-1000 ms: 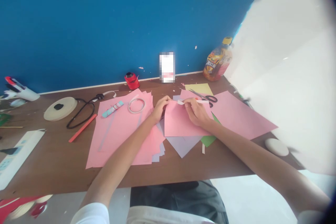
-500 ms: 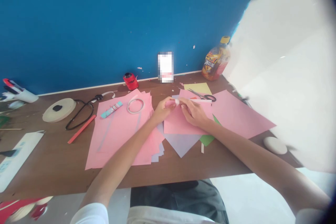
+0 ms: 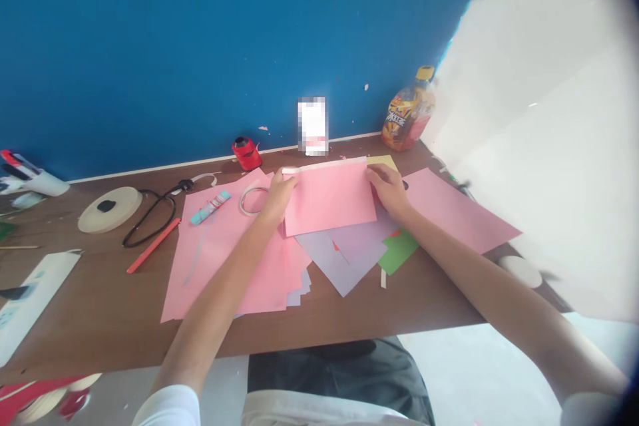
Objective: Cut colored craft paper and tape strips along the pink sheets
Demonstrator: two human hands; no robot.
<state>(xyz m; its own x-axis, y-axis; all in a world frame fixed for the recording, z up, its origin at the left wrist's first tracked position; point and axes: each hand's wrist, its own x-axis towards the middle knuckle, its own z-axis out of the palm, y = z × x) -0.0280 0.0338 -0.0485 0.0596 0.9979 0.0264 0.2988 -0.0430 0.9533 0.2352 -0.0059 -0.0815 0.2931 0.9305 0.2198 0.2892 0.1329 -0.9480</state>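
A pink sheet of paper [image 3: 329, 198] with a white strip along its top edge is held up, tilted, above the table. My left hand [image 3: 282, 196] pinches its left edge near the upper corner, and my right hand [image 3: 389, 190] grips the right edge. Lavender paper [image 3: 344, 273] lies beneath it, with small red bits on top. To the left, a roll of tape [image 3: 248, 202] and a light-blue glue stick [image 3: 210, 208] rest on a stack of pink paper [image 3: 224, 279]. The scissors are mostly hidden behind my right hand; one handle [image 3: 405, 185] peeks out.
Green paper [image 3: 399, 254], yellow paper [image 3: 387, 161] and another pink sheet [image 3: 459, 210] lie at the right. Along the wall stand a red object [image 3: 247, 154] and a bottle [image 3: 407, 113]. A power strip [image 3: 37, 299], a cable [image 3: 157, 213] and a pen cup [image 3: 50, 182] are left.
The pink sheet has been raised off the table and tilted upward. My hands have moved apart, from close together at its top edge to its left and right sides.
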